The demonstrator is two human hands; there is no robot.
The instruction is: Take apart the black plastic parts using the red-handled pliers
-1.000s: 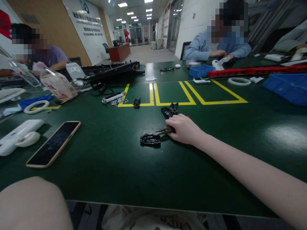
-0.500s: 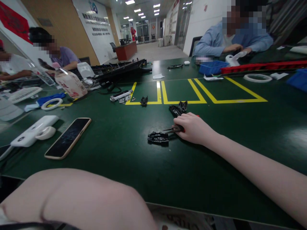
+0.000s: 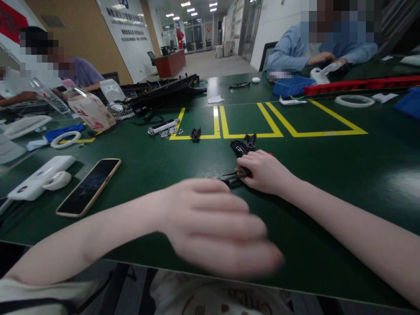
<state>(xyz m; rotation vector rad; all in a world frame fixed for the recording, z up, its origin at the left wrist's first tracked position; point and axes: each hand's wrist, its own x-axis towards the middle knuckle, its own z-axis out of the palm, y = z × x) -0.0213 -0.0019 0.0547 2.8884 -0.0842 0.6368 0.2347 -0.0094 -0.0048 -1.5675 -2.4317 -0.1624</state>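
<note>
My right hand (image 3: 265, 171) rests on the green table (image 3: 328, 175) and is closed on dark tweezers (image 3: 233, 174) whose tips point left. My left hand (image 3: 216, 227) is blurred, raised over the near table edge with its fingers stretched flat and nothing in it. It hides the black plastic part that lay left of the tweezers. Another black part (image 3: 239, 148) lies just behind my right hand, next to a small black clip (image 3: 251, 140).
A phone (image 3: 89, 186) and a white device (image 3: 41, 178) lie at the left. Yellow tape lines (image 3: 249, 127), a small black piece (image 3: 196, 134) and a black-and-white part (image 3: 163, 127) sit mid-table. People work at the far left and far right, near blue bins (image 3: 292, 85).
My left arm has swung in from the lower left, and its hand now covers the black part in front of the tweezers. My right hand has stayed put.
</note>
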